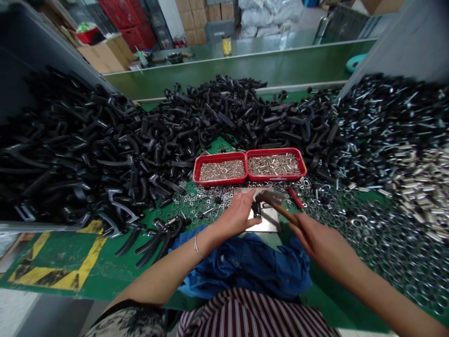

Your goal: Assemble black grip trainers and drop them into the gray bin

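My right hand (pixel 312 234) is closed round the wooden handle of a hammer (pixel 285 214). The hammer's head is blurred and lies over a small black part (pixel 257 212); whether the two touch, I cannot tell. Thumb and fingers of my left hand (pixel 240 210) pinch that black part against a flat metal plate (pixel 268 227). Part of the piece is hidden by the fingers. A bundled blue cloth (pixel 245 267) lies between the plate and my body. Right of the plate's far corner is a red-handled tool (pixel 295 197).
Two red trays hold tiny metal pieces (pixel 221 172) and short pins (pixel 273 164). Black levers (pixel 105 140) heap up left and behind; screws (pixel 396 112), metal sleeves (pixel 424 187) and rings (pixel 396 243) cover the right. Several assembled black levers (pixel 161 236) lie left of the cloth.
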Demonstrator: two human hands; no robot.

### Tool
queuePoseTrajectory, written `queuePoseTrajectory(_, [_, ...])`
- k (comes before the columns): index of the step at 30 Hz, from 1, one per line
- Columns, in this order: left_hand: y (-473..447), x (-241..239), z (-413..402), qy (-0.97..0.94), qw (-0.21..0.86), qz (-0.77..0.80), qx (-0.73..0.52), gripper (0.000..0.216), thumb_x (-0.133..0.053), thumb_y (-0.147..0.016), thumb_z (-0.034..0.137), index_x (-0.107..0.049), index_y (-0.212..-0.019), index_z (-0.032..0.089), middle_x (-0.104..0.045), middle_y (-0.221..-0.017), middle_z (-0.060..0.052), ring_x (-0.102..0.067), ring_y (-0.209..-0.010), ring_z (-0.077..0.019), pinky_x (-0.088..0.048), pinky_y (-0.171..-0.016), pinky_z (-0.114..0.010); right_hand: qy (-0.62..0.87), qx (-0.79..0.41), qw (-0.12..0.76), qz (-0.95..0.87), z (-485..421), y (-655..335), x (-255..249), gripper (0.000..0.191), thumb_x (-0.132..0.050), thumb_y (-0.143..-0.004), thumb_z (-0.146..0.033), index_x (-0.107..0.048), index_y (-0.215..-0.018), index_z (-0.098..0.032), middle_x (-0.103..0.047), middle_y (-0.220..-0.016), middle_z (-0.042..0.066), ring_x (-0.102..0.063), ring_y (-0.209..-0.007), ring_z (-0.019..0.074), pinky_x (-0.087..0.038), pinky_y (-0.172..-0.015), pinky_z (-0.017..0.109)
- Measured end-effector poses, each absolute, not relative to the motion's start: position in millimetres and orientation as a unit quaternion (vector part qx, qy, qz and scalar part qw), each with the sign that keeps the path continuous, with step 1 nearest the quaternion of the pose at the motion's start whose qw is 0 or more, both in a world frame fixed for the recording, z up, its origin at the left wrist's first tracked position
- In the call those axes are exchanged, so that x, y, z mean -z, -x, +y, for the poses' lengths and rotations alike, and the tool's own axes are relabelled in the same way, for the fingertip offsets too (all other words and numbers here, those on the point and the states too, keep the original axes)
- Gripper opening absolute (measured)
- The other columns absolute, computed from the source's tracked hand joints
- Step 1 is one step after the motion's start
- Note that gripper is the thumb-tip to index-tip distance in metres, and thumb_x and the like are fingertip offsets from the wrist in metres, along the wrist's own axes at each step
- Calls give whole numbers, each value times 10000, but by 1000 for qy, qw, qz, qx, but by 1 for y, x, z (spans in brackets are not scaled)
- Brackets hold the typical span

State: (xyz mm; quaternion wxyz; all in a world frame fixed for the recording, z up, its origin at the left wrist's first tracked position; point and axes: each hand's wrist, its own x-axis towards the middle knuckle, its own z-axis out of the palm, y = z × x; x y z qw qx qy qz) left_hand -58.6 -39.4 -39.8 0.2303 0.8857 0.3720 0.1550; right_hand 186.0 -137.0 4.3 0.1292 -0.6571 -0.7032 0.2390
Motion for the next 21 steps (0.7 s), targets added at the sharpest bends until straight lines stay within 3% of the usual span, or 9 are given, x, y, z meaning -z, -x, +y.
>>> queuePoseTrajectory(2, [58,39,-38,-882,239,378,-146,901,-766,-791,337,-220,-1481,143,-488,-1344,-200,-483,-1238,-338,-406,-1069,-511,664,-271,92,-691,-130,-190,12,252,-409,-967,-441,-545,-923,-233,-648,-697,47,-619,-601,225,-411,-558,303])
queuePoseTrajectory(5, [58,39,-39,-877,251,380,-155,870,-760,-794,331,-248,-1471,140,-495,-1340,-197,-470,-1253,-338,-400,-1078,-519,673,-312,120,-660,-126,-202,30,304,-369,-980,-464,-554,-935,-227,-675,-749,54,-636,-657,225,-464,-601,315])
queuePoseTrajectory(8, [55,39,-52,-832,280,429,-212,760,-730,-818,400,-332,-1419,160,-538,-1278,-167,-502,-1211,-312,-422,-1066,-515,674,-194,196,-685,-124,-205,30,378,-411,-957,-464,-601,-1103,-172,-691,-1048,166,-644,-947,309,-498,-826,442])
queuePoseTrajectory(10, [49,38,-70,-782,294,472,-283,708,-693,-836,473,-360,-1389,182,-552,-1245,-149,-534,-1162,-285,-460,-1037,-496,653,-127,254,-702,-121,-196,25,404,-460,-939,-459,-631,-1160,-168,-649,-1196,189,-572,-1126,354,-406,-995,531])
queuePoseTrajectory(12, [40,36,-90,-757,279,477,-349,733,-685,-827,519,-347,-1394,199,-547,-1254,-146,-537,-1155,-279,-480,-1021,-490,633,-202,294,-687,-117,-179,21,360,-485,-939,-482,-684,-1083,-219,-678,-1154,138,-575,-1132,335,-394,-1029,517])
queuePoseTrajectory(16, [37,24,-111,-806,245,405,-357,749,-681,-838,502,-328,-1424,199,-573,-1249,-139,-545,-1133,-273,-497,-1000,-470,603,-501,356,-509,-112,-143,22,404,-497,-926,-571,-693,-1006,-227,-724,-983,69,-670,-930,268,-539,-834,387])
queuePoseTrajectory(21, [99,-8,-34,-835,193,409,-314,364,-496,-984,366,-477,-1309,204,-590,-1238,-104,-540,-1164,-216,-460,-1030,-388,606,-535,397,-435,-117,-136,29,377,-576,-884,-571,-707,-1011,-241,-717,-1051,54,-666,-964,247,-534,-838,319])
